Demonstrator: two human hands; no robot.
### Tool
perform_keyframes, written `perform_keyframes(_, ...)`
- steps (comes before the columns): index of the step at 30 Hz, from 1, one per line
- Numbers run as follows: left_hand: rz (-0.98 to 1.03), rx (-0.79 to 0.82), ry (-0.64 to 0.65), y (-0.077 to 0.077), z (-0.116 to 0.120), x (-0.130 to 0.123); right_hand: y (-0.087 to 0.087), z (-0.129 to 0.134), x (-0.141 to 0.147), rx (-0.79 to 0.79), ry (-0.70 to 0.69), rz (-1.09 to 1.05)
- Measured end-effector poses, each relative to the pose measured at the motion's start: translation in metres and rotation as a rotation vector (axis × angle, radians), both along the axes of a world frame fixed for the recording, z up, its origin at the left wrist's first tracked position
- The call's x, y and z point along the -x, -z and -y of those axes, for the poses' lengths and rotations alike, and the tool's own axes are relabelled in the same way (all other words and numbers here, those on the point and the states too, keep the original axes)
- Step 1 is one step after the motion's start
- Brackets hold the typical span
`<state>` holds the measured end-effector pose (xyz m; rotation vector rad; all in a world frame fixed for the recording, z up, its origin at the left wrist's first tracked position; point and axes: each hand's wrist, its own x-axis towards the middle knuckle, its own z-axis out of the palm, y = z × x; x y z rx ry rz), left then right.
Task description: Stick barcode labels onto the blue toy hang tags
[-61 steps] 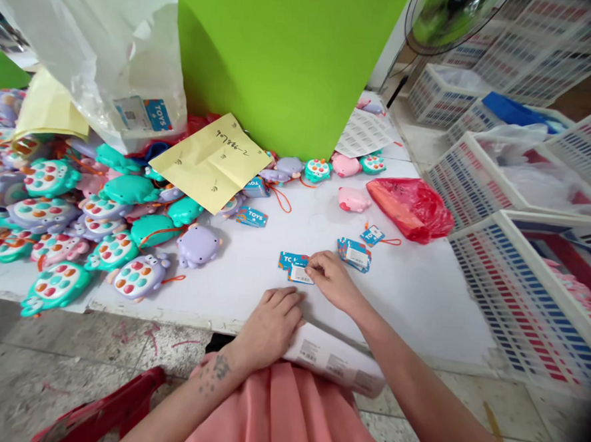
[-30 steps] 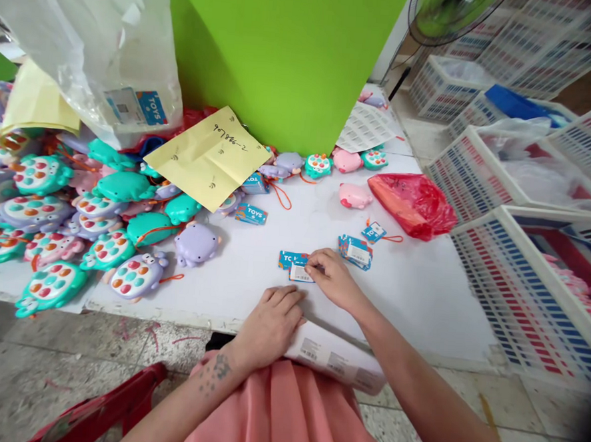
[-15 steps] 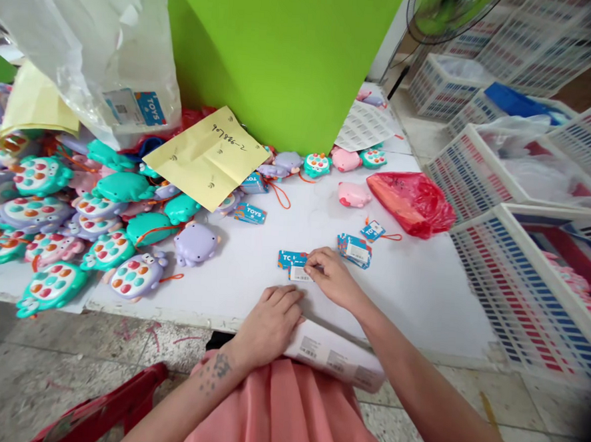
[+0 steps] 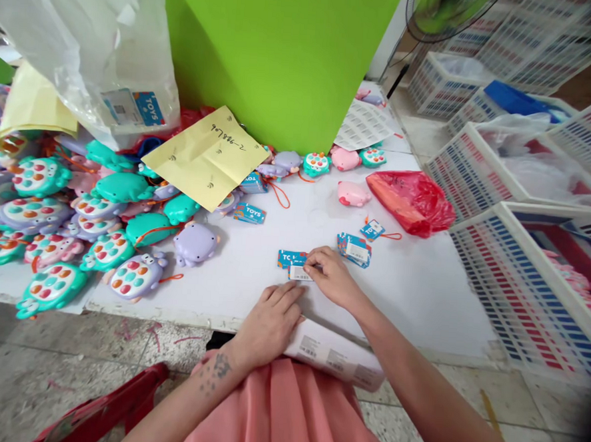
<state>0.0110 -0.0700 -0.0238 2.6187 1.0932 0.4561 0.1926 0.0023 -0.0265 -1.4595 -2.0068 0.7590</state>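
With its fingers pinched, my right hand [image 4: 325,269] is on a white barcode label [image 4: 299,272] at the lower edge of blue TOYS cards [image 4: 288,258]. My left hand [image 4: 272,319] lies at the table's front edge, fingers pressed together over the end of a curled sheet of barcode labels [image 4: 334,357], its thumb mostly hidden. A stack of blue cards [image 4: 354,250] with a white label on top lies right of my right hand. Behind it is a single card with an orange cord [image 4: 374,230].
Purple, teal and pink toys [image 4: 115,223] are piled at left under a yellow paper [image 4: 209,156]. A red plastic bag [image 4: 411,201] lies at the back right. White crates [image 4: 502,287] stand beyond the right edge. A green panel [image 4: 280,60] rises behind.
My left fingers have shifted very slightly. My right hand stays at the label.
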Motion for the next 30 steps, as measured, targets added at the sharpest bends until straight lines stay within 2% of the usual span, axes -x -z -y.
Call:
perform_keyframes(9, -0.027, -0.033, 0.014, 0.002, -0.008, -0.004, 0.001, 0.0, 0.0, -0.012, -0.004, 0.012)
perform_keyframes(15, -0.069, -0.025, -0.019, -0.001, -0.012, -0.008, 0.006, 0.004, 0.001, -0.086, 0.001, 0.068)
perform_keyframes(21, -0.048, -0.018, -0.024, 0.003, -0.011, -0.006, 0.007, 0.005, -0.003, -0.075, 0.139, 0.059)
perform_keyframes(25, -0.022, -0.024, -0.013, 0.005, -0.01, -0.005, 0.004, 0.005, -0.003, -0.075, 0.098, 0.103)
perform_keyframes(30, -0.021, -0.036, -0.007, 0.006, -0.009, -0.004, 0.001, 0.006, 0.003, -0.12, 0.12, 0.191)
